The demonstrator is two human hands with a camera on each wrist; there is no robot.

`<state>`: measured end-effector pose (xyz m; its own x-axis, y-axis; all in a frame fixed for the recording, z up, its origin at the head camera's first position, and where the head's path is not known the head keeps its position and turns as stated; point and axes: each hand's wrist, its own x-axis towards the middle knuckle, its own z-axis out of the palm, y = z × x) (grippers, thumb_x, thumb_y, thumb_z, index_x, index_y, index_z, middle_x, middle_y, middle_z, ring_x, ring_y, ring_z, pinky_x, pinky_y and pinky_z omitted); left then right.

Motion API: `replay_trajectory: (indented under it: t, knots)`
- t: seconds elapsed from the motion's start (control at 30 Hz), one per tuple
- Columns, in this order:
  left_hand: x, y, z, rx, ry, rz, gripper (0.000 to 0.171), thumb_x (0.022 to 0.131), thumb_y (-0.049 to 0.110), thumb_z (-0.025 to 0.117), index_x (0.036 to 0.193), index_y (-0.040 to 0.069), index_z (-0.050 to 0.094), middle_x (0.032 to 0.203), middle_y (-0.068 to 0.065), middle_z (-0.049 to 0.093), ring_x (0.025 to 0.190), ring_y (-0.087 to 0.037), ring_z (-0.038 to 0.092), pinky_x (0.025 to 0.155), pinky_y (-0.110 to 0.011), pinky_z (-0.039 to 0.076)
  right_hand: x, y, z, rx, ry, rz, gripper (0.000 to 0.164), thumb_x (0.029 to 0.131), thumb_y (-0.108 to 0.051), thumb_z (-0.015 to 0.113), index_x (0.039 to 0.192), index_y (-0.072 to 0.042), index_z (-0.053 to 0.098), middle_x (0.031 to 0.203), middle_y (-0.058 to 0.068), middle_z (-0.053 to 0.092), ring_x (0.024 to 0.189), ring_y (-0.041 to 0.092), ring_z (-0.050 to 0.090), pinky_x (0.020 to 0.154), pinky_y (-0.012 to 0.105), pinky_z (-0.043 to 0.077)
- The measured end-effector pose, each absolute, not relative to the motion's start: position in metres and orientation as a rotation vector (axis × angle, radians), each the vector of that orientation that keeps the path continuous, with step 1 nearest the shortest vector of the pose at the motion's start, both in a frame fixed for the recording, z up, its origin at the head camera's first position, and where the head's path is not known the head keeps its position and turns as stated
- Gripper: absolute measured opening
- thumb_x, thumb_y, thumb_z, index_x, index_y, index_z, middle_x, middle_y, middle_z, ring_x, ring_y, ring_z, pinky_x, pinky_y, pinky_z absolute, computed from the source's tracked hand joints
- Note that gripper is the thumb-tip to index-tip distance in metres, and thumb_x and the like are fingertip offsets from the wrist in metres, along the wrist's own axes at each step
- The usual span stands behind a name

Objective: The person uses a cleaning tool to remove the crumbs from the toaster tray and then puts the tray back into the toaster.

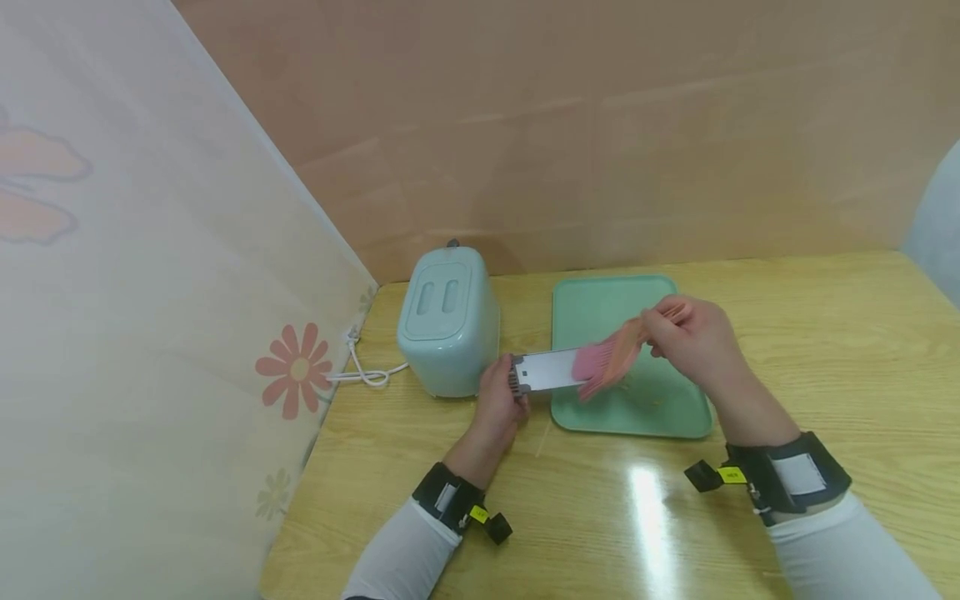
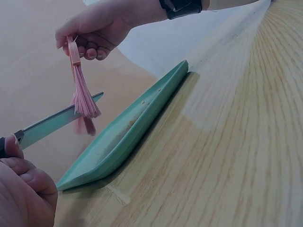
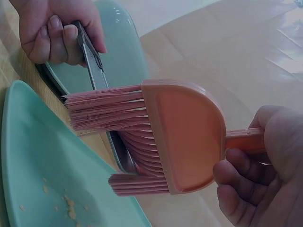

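My left hand (image 1: 498, 396) grips the dark grey end of a flat metal crumb tray (image 1: 551, 370), which reaches out over the green tray (image 1: 573, 417). In my right hand (image 1: 693, 337) is the short handle of an orange brush (image 3: 187, 137) with pink bristles (image 3: 106, 111). Those bristles lie across the far part of the metal strip, splayed into clumps in the right wrist view. Beneath, the green tray carries small pale crumbs (image 3: 70, 208). In the left wrist view the brush (image 2: 75, 52) hangs bristles down over the strip's edge.
A pale green toaster (image 1: 442, 333) stands just left of the left hand, near the back wall. Its white cord (image 1: 371, 377) runs to the left wall. The wooden table (image 1: 825, 350) extends right and forward from the green tray.
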<state>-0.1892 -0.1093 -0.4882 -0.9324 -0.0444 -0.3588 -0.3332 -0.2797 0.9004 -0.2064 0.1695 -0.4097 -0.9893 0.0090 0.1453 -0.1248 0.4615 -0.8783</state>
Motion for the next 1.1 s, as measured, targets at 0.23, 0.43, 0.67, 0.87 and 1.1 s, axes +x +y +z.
replay_trajectory:
  t: [0.23,0.43,0.67,0.87,1.1]
  knots:
    - [-0.19,-0.11,-0.488,-0.5,1.786,2.335,0.035,0.103,0.043,0.039,0.118,0.017,0.057,0.097,-0.004,0.062,0.056,-0.009,0.047,0.046,-0.02,0.039,-0.207,0.177,-0.407,0.063,-2.602,1.517,0.036,0.095,-0.041,0.056,0.083,-0.011,0.071,0.072,0.004,0.069,0.062,0.019,0.065,0.049,0.034,0.046]
    - [-0.189,-0.11,-0.486,-0.511,1.788,2.345,0.035,0.103,0.043,0.039,0.12,0.017,0.057,0.1,-0.004,0.063,0.058,-0.008,0.047,0.046,-0.019,0.039,-0.21,0.182,-0.408,0.05,-2.596,1.504,0.038,0.095,-0.043,0.057,0.083,-0.009,0.07,0.072,0.005,0.069,0.061,0.019,0.065,0.049,0.034,0.046]
    - [-0.189,-0.111,-0.485,-0.495,1.808,2.343,0.036,0.103,0.043,0.038,0.119,0.018,0.058,0.1,-0.005,0.064,0.055,-0.008,0.047,0.045,-0.02,0.039,-0.211,0.185,-0.408,0.023,-2.607,1.507,0.041,0.094,-0.045,0.058,0.081,-0.008,0.068,0.07,0.011,0.068,0.061,0.02,0.065,0.048,0.035,0.045]
    - [-0.188,-0.112,-0.486,-0.47,1.824,2.359,0.037,0.103,0.044,0.038,0.12,0.018,0.058,0.099,-0.005,0.064,0.055,-0.007,0.047,0.045,-0.019,0.039,-0.21,0.185,-0.407,-0.01,-2.607,1.512,0.045,0.092,-0.048,0.059,0.078,-0.006,0.065,0.068,0.012,0.067,0.062,0.02,0.064,0.049,0.035,0.043]
    - [-0.187,-0.112,-0.485,-0.415,1.801,2.393,0.039,0.103,0.044,0.037,0.12,0.016,0.057,0.099,-0.004,0.063,0.056,-0.007,0.047,0.044,-0.018,0.038,-0.209,0.187,-0.405,-0.024,-2.603,1.511,0.049,0.091,-0.051,0.059,0.075,-0.005,0.063,0.063,0.011,0.065,0.06,0.021,0.062,0.046,0.036,0.04]
